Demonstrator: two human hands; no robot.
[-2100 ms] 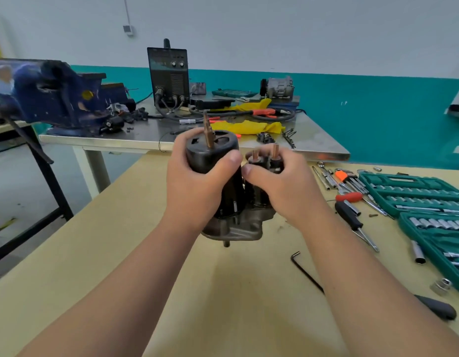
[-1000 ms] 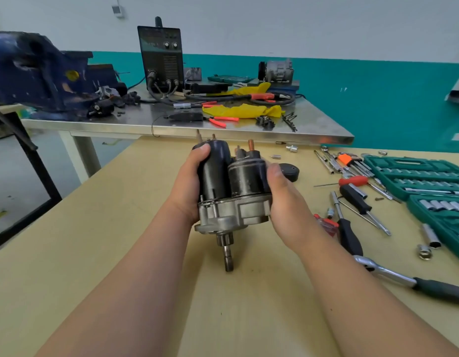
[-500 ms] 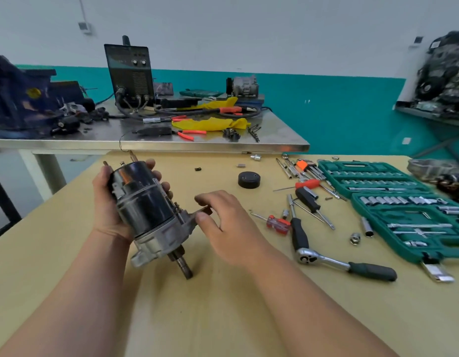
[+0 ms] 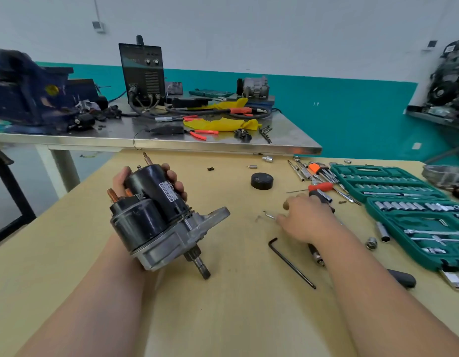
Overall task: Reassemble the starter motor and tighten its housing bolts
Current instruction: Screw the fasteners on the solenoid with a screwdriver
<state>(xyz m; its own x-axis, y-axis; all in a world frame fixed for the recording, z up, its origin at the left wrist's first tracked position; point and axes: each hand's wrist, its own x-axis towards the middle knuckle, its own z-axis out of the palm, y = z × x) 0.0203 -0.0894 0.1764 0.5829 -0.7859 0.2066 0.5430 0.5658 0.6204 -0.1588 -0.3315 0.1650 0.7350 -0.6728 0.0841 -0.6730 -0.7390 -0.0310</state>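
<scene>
Left hand (image 4: 176, 186): grasps starter motor (image 4: 156, 220) above tabletop (image 4: 223, 310), left side; shaft tilted down.
Right hand (image 4: 308, 222): fingertips at thin bolt (image 4: 269, 215) mid-tabletop; grip cannot be told, blurred.

1 starter motor (image 4: 158, 217), 2 hands, left hand (image 4: 175, 184) and right hand (image 4: 307, 220), 2 tables, wooden table (image 4: 223, 318) and steel table (image 4: 287, 136), 2 green socket trays (image 4: 378, 171), 1 black hex key (image 4: 291, 262), 1 black round cap (image 4: 262, 180), 1 red-handled screwdriver (image 4: 321, 187), 1 blue vise (image 4: 24, 94)
</scene>
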